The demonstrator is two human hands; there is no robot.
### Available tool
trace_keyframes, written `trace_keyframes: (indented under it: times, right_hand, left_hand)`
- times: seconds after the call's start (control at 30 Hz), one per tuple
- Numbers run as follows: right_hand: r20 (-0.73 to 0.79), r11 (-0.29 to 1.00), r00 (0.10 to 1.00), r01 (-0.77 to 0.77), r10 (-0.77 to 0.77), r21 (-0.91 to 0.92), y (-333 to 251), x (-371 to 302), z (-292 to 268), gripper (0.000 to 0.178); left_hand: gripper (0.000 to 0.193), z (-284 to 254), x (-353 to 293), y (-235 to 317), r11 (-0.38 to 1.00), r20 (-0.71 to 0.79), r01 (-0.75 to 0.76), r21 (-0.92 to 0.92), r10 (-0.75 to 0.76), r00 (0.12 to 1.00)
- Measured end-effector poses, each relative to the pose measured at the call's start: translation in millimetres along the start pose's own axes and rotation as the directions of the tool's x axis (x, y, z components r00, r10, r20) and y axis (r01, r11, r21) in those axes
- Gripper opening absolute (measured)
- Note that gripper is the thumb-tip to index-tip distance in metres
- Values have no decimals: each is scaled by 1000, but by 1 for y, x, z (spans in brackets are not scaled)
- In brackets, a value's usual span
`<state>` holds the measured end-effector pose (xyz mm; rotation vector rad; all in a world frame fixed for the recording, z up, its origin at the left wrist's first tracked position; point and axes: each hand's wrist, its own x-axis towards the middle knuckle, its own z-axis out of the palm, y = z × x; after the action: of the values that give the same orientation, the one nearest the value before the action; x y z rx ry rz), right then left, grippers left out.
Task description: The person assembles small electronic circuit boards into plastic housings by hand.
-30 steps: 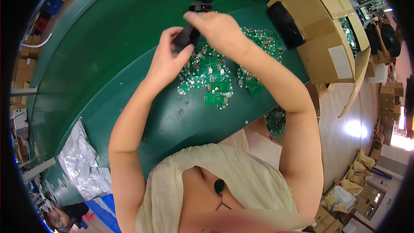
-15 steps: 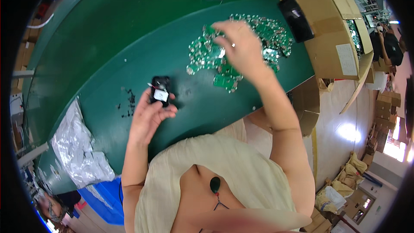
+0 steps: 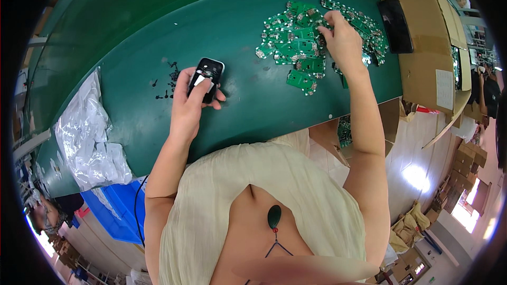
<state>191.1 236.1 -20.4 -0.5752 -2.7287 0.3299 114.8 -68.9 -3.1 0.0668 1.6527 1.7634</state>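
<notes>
My left hand [image 3: 188,106] grips a small black plastic device casing [image 3: 215,67] with a light rim. A white rectangular piece [image 3: 199,81] shows inside it, and my thumb lies across it. My right hand [image 3: 344,42] is over the green circuit boards [image 3: 298,45], spread in a loose heap on the table. Its thumb and forefinger are curved and apart at the boards, and I see none lifted between them. The other fingers are partly hidden behind the hand.
Small black parts [image 3: 173,76] lie left of the casing. Clear plastic bags [image 3: 87,132] lie at the table's left edge, above a blue bin [image 3: 119,214]. A dark glossy panel [image 3: 395,25] leans on a cardboard box [image 3: 425,47] at right. Another box [image 3: 390,124] stands below the table edge.
The view has shifted, so the table sits higher. My right hand has moved rightward over the boards. My left hand has tilted the casing, and its thumb now covers more of the white piece.
</notes>
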Motion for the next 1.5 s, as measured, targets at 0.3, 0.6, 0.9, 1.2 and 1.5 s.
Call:
trace_keyframes:
  times: [0.3, 0.6, 0.9, 1.2, 1.5]
  right_hand:
    - [273, 210, 961, -273, 31, 939, -107, -45, -32, 20]
    - [432, -132, 898, -440, -86, 888, -137, -60, -17, 19]
    - [450, -106, 886, -461, -112, 881, -132, -63, -20, 19]
    - [456, -116, 882, -469, -120, 876, -131, -65, -17, 18]
    - [449, -17, 892, -450, -61, 893, -129, -71, -5, 16]
  left_hand:
    - [17, 14, 6, -14, 996, 7, -14, 83, 14, 1000]
    - [16, 23, 0, -10, 997, 2, -62, 44, 62, 998]
    - [17, 22, -1, -12, 995, 53, -87, 38, 85, 995]
    - [17, 23, -3, -12, 994, 53, -86, 69, 82, 995]
    - [24, 26, -10, -9, 993, 83, -92, 70, 86, 993]
